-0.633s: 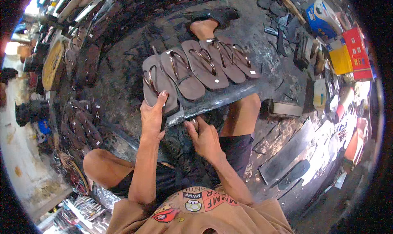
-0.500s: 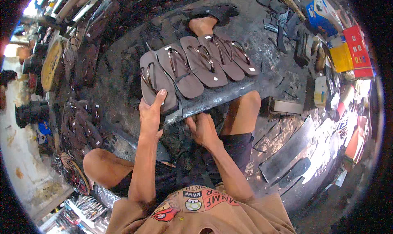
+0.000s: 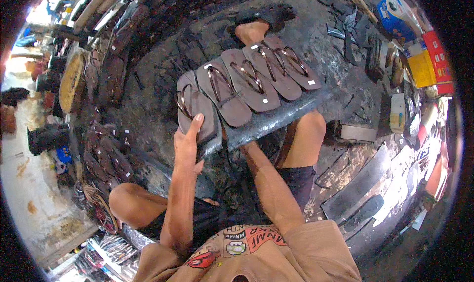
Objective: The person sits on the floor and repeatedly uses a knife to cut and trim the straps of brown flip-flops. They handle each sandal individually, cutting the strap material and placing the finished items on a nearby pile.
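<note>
My left hand [image 3: 186, 142] grips the heel end of the leftmost brown flip-flop [image 3: 203, 111], thumb on top of the sole. Several more brown flip-flops [image 3: 254, 92] with shiny dark straps lie side by side to its right, some bearing small white stickers. They rest on a dark grey slab or sheet [image 3: 281, 125] above my lap. My right hand [image 3: 247, 147] reaches under the near edge of this sheet, its fingers mostly hidden. A bit of skin shows in the gap beside the leftmost flip-flop.
A foot [image 3: 251, 32] stands just beyond the row. More dark flip-flops [image 3: 106, 153] lie at the left, near a yellowish oval board [image 3: 73, 82]. Dark strips and scraps [image 3: 350, 40] litter the floor at right, with a red box [image 3: 437, 60] and a flat grey sheet [image 3: 358, 181].
My right hand has pushed forward beneath the sheet, hiding its fingers. The gap between the leftmost flip-flop and its neighbour has widened at the near end. The whole view has shifted slightly.
</note>
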Demonstrator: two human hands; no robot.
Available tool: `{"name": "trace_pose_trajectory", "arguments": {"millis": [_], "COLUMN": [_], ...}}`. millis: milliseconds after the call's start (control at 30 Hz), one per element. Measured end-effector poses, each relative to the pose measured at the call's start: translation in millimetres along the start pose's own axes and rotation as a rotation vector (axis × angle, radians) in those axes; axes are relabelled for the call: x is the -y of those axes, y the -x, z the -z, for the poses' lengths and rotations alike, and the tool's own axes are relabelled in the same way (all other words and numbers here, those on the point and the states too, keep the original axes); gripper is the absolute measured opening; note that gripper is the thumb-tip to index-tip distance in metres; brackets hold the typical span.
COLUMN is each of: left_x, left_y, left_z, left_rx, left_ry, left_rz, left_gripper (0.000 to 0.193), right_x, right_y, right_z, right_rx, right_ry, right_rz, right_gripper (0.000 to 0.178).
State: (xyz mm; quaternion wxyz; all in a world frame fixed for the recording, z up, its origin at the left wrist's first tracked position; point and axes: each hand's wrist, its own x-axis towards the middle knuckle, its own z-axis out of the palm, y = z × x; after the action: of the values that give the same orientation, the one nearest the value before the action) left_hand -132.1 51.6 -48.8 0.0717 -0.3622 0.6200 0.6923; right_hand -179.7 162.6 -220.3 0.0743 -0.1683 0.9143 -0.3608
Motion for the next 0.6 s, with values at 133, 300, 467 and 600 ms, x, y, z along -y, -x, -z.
{"name": "trace_pose_trajectory", "arguments": {"millis": [133,300,467,600], "left_x": [-17,15,22,8], "left_y": [37,119,163,164], "left_z": [-2,69,96,97], "left_rx": [-0.139,-0.073,-0.128,-0.08], "left_ry": [-0.163,-0.105,-0.212,-0.347], "left_rz": [0.024,-0.193,-0.304,-0.536], "left_gripper": [0.077,0.069,0.068,0.072], "right_x": [26,68,175,198], "right_y": [-23,-54,19,38], "right_z": [-27,-32,107,167], "right_rx": [-0.324,0.046,-0.025,-0.036], "right_ry": [-0.061,-1.035,-1.55,-1.123], "right_rz": [-0.151,-0.373,-0.249,0.075], "right_gripper": [0.04,0.048,0.046,0.035]}}
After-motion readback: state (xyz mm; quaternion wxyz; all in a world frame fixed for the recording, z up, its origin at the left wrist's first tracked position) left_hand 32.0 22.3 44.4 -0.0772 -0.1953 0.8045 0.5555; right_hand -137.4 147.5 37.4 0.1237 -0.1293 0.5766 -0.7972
